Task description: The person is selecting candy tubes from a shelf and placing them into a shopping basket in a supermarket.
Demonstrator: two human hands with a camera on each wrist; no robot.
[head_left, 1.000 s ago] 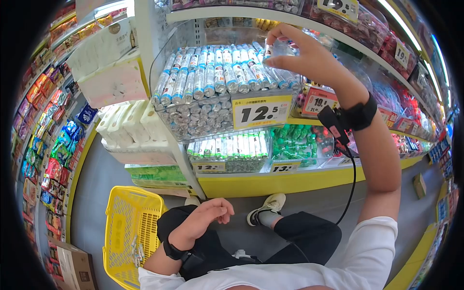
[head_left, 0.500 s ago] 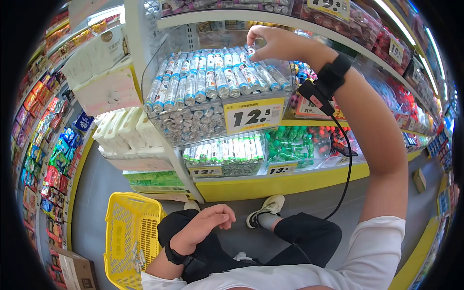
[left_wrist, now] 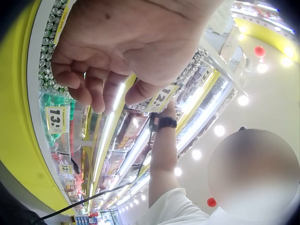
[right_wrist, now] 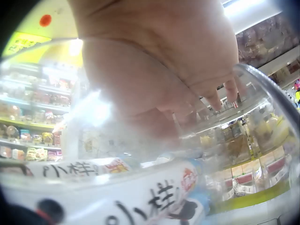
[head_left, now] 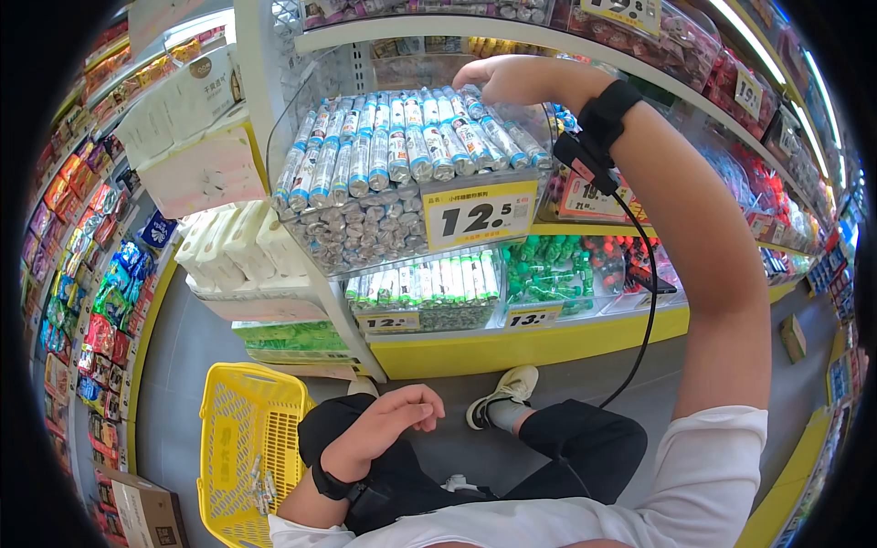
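Note:
My right hand [head_left: 516, 80] reaches over the back right of a clear plastic bin [head_left: 365, 215], palm down, its fingertips among the slim blue-ended, tube-shaped packs [head_left: 393, 155]. In the right wrist view, the right hand [right_wrist: 159, 70] is behind the clear bin wall, close above the white printed packs [right_wrist: 154, 197]; its fingertips are blurred, so I cannot tell whether they grip one. My left hand [head_left: 388, 420] hangs over my lap with loosely curled fingers, holding nothing. The left wrist view shows the left hand [left_wrist: 126, 51] from the palm side.
A yellow shopping basket [head_left: 215, 457] with several silvery packs [head_left: 262, 484] stands on the floor to my left. A 12.5 price card [head_left: 480, 216] fronts the bin. An upper shelf edge [head_left: 438, 29] runs above the right hand; lower bins [head_left: 557, 274] hold green packs.
My right hand has moved left and down onto the back of the stack; the pack seen between its thumb and finger earlier is now hidden. The left hand has barely moved.

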